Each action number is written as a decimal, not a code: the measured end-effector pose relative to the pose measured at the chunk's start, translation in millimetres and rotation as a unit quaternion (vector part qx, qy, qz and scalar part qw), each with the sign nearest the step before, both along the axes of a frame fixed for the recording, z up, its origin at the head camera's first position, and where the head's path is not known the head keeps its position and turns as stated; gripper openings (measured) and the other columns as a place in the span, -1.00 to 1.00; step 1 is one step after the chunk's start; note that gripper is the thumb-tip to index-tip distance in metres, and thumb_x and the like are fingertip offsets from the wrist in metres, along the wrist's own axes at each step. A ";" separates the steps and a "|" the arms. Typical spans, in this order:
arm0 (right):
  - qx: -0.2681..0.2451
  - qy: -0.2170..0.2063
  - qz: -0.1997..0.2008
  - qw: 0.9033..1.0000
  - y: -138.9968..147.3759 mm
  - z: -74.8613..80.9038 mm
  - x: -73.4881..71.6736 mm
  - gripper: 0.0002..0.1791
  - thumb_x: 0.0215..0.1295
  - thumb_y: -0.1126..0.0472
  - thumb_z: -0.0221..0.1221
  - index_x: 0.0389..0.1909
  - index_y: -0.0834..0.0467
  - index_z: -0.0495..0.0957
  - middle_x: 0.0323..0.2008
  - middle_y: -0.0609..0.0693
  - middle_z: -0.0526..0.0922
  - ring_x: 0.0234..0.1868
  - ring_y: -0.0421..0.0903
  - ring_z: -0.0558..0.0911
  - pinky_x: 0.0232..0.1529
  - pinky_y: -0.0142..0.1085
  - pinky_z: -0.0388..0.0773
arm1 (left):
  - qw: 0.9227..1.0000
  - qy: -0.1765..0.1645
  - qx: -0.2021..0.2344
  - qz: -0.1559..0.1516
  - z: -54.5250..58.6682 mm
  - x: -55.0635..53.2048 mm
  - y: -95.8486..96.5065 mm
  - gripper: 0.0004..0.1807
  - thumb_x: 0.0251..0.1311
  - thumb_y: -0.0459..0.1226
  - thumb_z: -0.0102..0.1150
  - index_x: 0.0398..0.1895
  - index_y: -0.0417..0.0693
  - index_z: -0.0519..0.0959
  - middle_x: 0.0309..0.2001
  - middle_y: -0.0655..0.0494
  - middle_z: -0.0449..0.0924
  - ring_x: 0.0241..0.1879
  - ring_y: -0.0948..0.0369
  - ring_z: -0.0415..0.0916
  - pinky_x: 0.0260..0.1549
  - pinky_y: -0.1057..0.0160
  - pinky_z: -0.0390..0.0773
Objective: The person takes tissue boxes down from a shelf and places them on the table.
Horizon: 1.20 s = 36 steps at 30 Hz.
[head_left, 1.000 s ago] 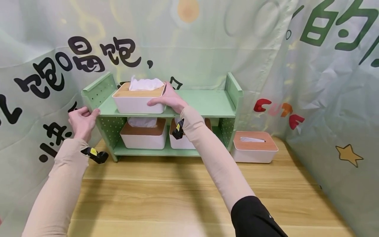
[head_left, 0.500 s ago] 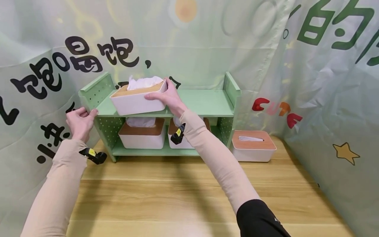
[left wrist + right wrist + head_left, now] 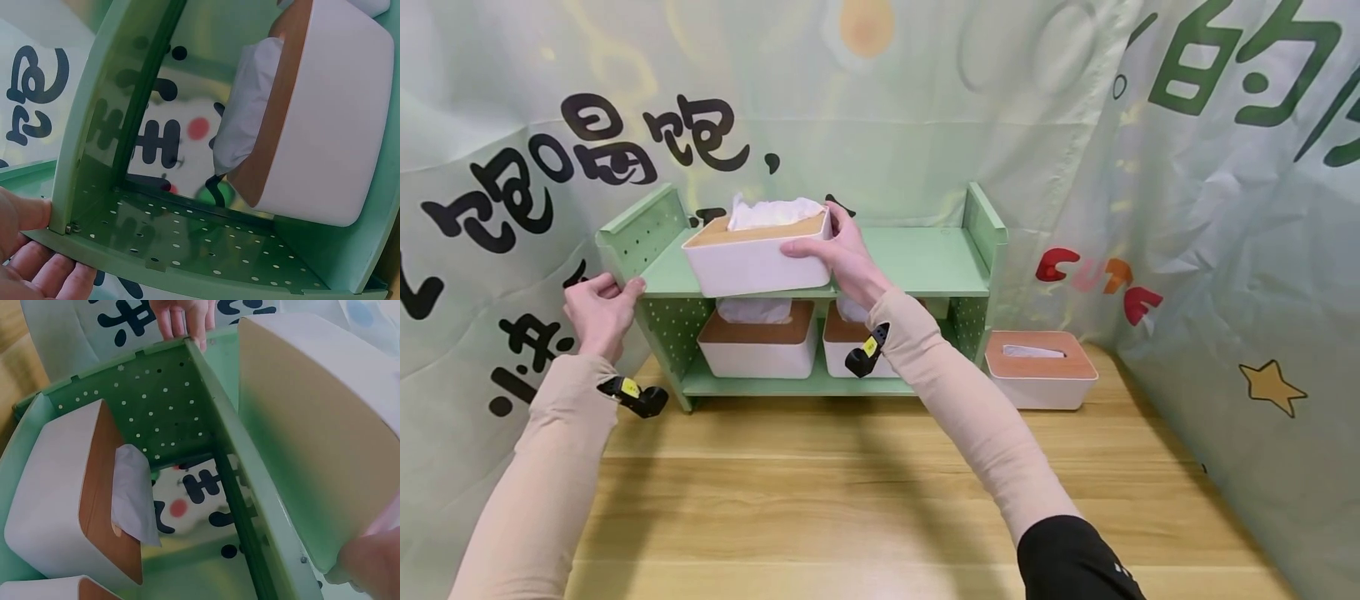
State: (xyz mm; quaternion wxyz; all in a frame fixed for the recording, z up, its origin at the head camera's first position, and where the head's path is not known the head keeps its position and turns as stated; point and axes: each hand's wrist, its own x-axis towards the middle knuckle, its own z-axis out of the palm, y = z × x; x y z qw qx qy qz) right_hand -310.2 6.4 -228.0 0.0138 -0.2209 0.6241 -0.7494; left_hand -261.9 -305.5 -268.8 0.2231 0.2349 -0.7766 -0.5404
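Note:
My right hand [image 3: 842, 258] grips the right end of a white tissue box [image 3: 752, 268] with a wood-look lid, white tissue sticking out of its top. The box is slightly tilted at the upper level of a green two-tier shelf [image 3: 917, 254], and its underside [image 3: 325, 437] shows in the right wrist view, raised off the board. At the shelf's left side, my left hand [image 3: 601, 312] holds the side panel's edge. In the left wrist view the thumb [image 3: 28, 212] and the fingers lie on opposite sides of that edge. The right hand is partly cut off in its wrist view.
Two more tissue boxes stand on the lower tier, one on the left [image 3: 760, 358] and one [image 3: 841, 365] partly behind my right wrist. Another tissue box [image 3: 1041, 392] sits on the wooden surface [image 3: 820, 500] right of the shelf. A printed cloth [image 3: 880, 150] hangs behind.
The right end of the held tissue box has come up from the shelf board, and the box has shifted slightly right with my right hand. My left hand keeps its hold on the panel.

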 end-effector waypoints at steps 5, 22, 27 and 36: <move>-0.017 0.006 0.009 1.000 7.4 0.4 7.2 0.01 0.00 0.38 0.40 0.49 0.18 0.11 0.19 0.02 0.46 0.13 -0.13 0.51 0.33 -0.27 0.53 | 1.000 -0.006 -0.007 0.002 0.3 0.5 0.2 -0.41 0.30 -0.12 0.24 0.39 0.05 0.42 0.34 -0.12 0.48 -0.39 0.64 0.43 -0.18 0.68 0.55; -0.075 0.028 0.033 0.996 40.6 -1.1 44.7 -0.15 -0.04 0.49 0.32 0.35 0.14 0.29 0.11 0.00 0.47 0.10 -0.07 0.51 0.15 -0.27 0.62 | 1.000 0.005 0.001 -0.004 0.0 1.7 0.4 -0.42 0.30 -0.14 0.26 0.38 0.01 0.44 0.17 0.11 0.66 -0.44 0.67 0.42 -0.25 0.70 0.50; -0.068 0.022 0.026 0.997 50.9 -4.4 56.8 -0.03 -0.05 0.50 0.31 0.46 0.16 0.17 0.21 0.02 0.43 0.18 -0.07 0.48 0.34 -0.17 0.53 | 1.000 -0.003 -0.007 -0.002 -0.1 2.4 0.7 -0.41 0.31 -0.12 0.25 0.39 0.04 0.42 0.32 -0.12 0.48 -0.42 0.66 0.41 -0.15 0.67 0.53; -0.057 0.044 0.018 0.997 67.9 -15.9 73.5 0.06 -0.12 0.44 0.31 0.50 0.18 0.08 0.26 0.02 0.40 0.23 -0.07 0.43 0.38 -0.20 0.46 | 1.000 -0.005 -0.012 -0.005 0.5 0.9 -0.3 -0.40 0.32 -0.12 0.23 0.42 0.03 0.38 0.35 -0.15 0.46 -0.40 0.65 0.41 -0.09 0.66 0.56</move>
